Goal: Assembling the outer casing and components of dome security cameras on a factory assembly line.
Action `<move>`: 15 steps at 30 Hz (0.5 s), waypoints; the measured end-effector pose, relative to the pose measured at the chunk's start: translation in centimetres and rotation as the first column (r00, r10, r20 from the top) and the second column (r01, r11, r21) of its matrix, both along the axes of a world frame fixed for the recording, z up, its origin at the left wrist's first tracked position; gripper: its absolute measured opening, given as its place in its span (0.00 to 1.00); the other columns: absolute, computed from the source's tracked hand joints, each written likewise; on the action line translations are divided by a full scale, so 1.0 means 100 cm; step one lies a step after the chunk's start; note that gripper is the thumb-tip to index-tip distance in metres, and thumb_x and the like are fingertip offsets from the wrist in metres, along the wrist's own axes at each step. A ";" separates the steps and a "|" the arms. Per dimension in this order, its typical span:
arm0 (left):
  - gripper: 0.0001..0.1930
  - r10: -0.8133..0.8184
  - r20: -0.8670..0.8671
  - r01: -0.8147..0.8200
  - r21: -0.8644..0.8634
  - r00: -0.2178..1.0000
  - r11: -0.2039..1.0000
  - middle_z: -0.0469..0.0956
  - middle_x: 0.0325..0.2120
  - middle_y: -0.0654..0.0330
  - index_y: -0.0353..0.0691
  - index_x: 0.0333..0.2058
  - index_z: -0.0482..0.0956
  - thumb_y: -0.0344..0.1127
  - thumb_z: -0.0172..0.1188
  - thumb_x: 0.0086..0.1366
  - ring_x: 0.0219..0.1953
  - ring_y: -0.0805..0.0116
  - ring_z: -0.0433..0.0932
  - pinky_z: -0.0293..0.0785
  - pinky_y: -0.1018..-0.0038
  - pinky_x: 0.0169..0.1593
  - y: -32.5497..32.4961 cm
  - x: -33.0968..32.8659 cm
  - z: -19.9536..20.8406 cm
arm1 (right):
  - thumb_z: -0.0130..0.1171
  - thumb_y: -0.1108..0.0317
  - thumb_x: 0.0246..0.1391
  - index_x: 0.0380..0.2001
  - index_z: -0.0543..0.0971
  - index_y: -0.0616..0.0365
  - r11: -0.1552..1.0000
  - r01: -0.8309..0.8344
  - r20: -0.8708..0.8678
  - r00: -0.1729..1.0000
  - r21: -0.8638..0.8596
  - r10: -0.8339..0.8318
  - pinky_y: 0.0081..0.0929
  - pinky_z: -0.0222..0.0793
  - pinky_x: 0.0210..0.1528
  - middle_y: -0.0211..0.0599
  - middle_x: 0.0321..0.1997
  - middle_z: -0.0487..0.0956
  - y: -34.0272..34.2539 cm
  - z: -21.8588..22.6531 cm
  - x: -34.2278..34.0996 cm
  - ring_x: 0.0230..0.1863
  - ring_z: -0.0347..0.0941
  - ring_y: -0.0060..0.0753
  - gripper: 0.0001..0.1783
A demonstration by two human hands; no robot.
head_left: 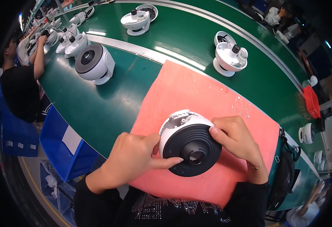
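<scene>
Over the pink cloth mat I hold a round white device whose black ribbed front disc faces up towards me. A dark lens-like opening sits at the disc's centre. My left hand grips the left side, with its thumb laid across the lower part of the disc and its other fingers partly hidden behind the shell. At the upper right edge, my right hand pinches the rim, thumb in front and fingers behind. The shell gapes at the top, where some inner parts show.
A similar device stands on the green bench to the left. Open white units sit farther back on the green belt. A black bag lies at the right, a blue bin at the lower left. A co-worker works on the left.
</scene>
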State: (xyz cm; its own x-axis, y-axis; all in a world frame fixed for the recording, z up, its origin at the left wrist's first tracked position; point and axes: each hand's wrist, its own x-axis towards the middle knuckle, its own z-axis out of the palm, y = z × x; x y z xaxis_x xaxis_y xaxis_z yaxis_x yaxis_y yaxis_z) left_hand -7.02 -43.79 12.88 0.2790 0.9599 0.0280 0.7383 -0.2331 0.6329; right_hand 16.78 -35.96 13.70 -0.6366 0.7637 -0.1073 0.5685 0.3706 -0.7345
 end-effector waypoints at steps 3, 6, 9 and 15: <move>0.22 0.005 0.039 -0.003 -0.047 0.999 0.999 0.68 0.07 0.58 0.35 0.14 0.70 0.47 0.69 0.43 0.10 0.65 0.71 0.66 0.75 0.16 0.003 -0.002 -0.006 | 0.45 0.56 0.56 0.14 0.71 0.63 1.000 -0.011 0.015 1.000 -0.007 0.011 0.35 0.60 0.22 0.47 0.13 0.67 0.002 -0.004 -0.006 0.17 0.66 0.47 0.24; 0.24 0.006 0.086 0.003 -0.112 0.996 0.994 0.68 0.06 0.56 0.35 0.13 0.70 0.51 0.67 0.45 0.10 0.60 0.71 0.68 0.71 0.18 0.008 -0.004 -0.008 | 0.43 0.56 0.57 0.15 0.72 0.62 1.000 -0.002 0.064 0.998 0.010 0.002 0.37 0.60 0.23 0.47 0.13 0.68 0.005 -0.003 -0.008 0.18 0.67 0.48 0.24; 0.22 0.004 0.094 0.009 -0.141 0.996 0.990 0.68 0.07 0.57 0.34 0.13 0.71 0.48 0.68 0.45 0.09 0.64 0.70 0.65 0.74 0.17 0.014 -0.008 -0.006 | 0.41 0.56 0.58 0.16 0.74 0.60 1.000 0.012 0.134 0.991 0.025 -0.016 0.39 0.61 0.25 0.47 0.14 0.70 0.008 0.001 -0.015 0.19 0.68 0.50 0.24; 0.23 -0.074 0.106 0.093 -0.192 0.992 0.977 0.65 0.05 0.59 0.34 0.12 0.71 0.50 0.66 0.46 0.08 0.66 0.65 0.60 0.75 0.16 0.041 -0.021 -0.007 | 0.38 0.57 0.60 0.20 0.76 0.58 0.998 -0.006 0.261 0.965 0.060 -0.010 0.41 0.63 0.26 0.47 0.15 0.71 0.009 0.006 -0.021 0.20 0.68 0.51 0.24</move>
State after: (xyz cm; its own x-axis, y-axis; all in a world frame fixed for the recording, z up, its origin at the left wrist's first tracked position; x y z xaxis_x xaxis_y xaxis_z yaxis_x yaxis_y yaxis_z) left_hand -9.12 -39.67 12.19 0.3637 0.9228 -0.1273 0.6540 -0.1556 0.7403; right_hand 14.65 -35.08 14.28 -0.5912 0.7748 -0.2239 0.7383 0.4081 -0.5371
